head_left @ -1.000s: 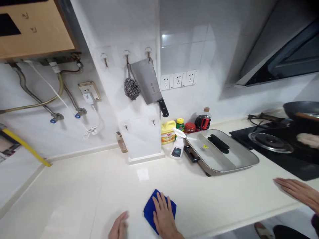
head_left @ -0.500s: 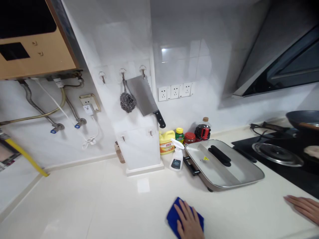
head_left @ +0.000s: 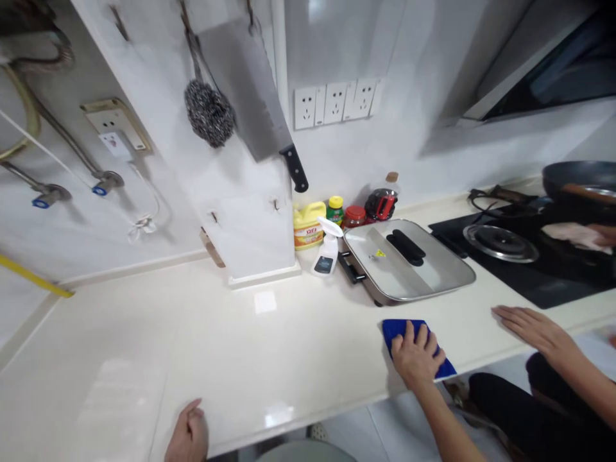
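Observation:
My right hand (head_left: pixel 414 354) lies flat on a folded blue cloth (head_left: pixel 445 367) and presses it onto the cream countertop (head_left: pixel 298 359) near the front edge. The cloth sits just in front of a flat steel griddle lid (head_left: pixel 409 263). My left hand (head_left: pixel 189 435) rests on the counter's front edge at the lower left, loosely curled, holding nothing.
A co-worker's hand (head_left: pixel 532 326) lies flat on the counter right of the cloth; another hand (head_left: pixel 580 235) is over the black hob (head_left: pixel 529 269). A spray bottle (head_left: pixel 327 255), a yellow detergent jug (head_left: pixel 308 226) and jars stand by the wall. A cleaver (head_left: pixel 255 109) and a steel scourer (head_left: pixel 208 114) hang above.
My right hand has slid the blue cloth to the right along the counter's front, up to the griddle. My left hand is back in view at the lower left.

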`<move>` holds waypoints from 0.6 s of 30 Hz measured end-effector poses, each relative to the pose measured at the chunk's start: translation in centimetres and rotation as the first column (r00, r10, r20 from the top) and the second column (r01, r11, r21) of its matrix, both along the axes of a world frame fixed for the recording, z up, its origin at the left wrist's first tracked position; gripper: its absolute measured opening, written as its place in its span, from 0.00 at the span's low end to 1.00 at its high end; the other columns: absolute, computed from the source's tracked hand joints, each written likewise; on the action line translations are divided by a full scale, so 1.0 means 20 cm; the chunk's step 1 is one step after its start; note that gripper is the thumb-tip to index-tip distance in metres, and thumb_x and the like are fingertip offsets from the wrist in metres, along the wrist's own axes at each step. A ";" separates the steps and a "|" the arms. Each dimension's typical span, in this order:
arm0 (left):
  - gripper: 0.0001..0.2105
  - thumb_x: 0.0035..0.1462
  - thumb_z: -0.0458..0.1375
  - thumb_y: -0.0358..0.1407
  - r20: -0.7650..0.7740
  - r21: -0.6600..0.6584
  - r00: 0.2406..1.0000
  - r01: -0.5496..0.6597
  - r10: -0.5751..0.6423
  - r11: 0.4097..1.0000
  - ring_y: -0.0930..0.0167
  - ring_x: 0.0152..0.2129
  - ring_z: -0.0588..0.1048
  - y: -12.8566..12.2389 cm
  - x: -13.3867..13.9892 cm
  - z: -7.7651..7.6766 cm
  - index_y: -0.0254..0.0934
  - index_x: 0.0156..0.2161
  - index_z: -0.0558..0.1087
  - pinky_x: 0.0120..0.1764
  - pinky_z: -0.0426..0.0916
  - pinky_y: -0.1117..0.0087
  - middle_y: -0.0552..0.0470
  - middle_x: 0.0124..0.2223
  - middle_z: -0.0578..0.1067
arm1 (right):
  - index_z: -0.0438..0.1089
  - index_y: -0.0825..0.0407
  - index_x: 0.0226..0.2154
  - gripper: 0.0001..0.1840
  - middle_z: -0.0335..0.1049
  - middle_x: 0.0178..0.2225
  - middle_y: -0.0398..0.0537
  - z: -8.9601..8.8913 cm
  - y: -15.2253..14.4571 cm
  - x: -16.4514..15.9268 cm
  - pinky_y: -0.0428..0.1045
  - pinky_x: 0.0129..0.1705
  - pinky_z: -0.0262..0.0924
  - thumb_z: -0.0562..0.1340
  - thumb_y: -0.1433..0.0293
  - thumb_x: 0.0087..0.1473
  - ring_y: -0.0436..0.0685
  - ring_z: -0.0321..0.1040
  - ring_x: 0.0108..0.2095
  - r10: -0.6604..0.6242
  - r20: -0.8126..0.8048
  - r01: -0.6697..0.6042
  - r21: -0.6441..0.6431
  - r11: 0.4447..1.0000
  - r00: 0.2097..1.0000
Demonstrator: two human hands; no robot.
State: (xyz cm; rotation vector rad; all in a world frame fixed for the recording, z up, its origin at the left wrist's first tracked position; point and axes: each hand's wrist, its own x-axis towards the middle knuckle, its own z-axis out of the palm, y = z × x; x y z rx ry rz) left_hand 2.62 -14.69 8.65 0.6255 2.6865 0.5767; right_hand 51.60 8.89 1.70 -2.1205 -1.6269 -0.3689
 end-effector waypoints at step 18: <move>0.18 0.56 0.46 0.40 -0.070 -0.015 0.996 0.060 -0.061 0.998 0.66 0.25 0.74 0.03 -0.01 -0.04 0.44 0.47 0.73 0.28 0.65 0.67 0.52 0.33 0.79 | 0.54 0.42 0.61 0.37 0.49 0.66 0.42 0.29 -0.32 -0.33 0.69 0.67 0.29 0.52 0.74 0.48 0.57 0.42 0.66 0.938 -0.288 -0.968 -0.210 0.135 0.194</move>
